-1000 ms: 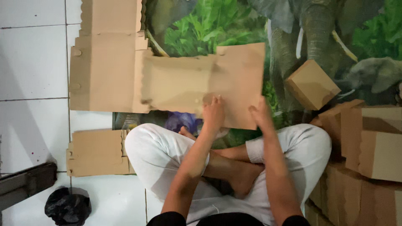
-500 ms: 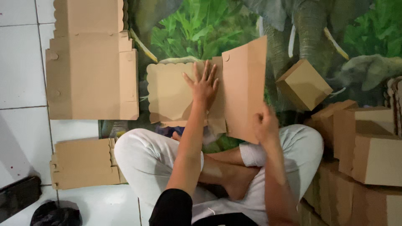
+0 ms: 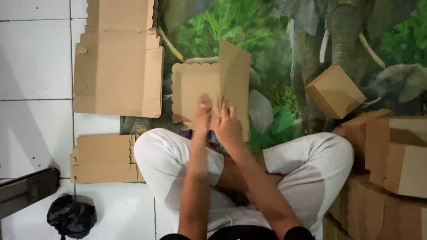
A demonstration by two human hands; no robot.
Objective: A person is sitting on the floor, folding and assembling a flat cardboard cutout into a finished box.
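Left fingers: we see our left hand blurred, its fingers laid against the lower edge of the flat cardboard blank; whether they pinch it or only press on it, we cannot tell.
Right fingers: our right hand sits just beside the left, its fingers spread and resting at the foot of the raised flap; a firm grip we cannot confirm.
Cardboard blank: plain brown corrugated board, matte, with a scalloped edge along its top and left side; it lies on the mat in front of our crossed legs, and its right-hand flap stands folded up, a tall panel with a clipped corner.
Legs: we sit cross-legged in pale, soft trousers, bare feet tucked under.
Mat: a glossy printed mat of green leaves and grey elephants lies beneath the blank.
Flat stack: larger unfolded brown blanks lie to our left, another pile near our left knee, on white floor tiles.
Made boxes: one closed cube-like box lies tilted on the mat; more boxes are piled by our right knee.
Bag: a crumpled black plastic bag rests on the tiles.
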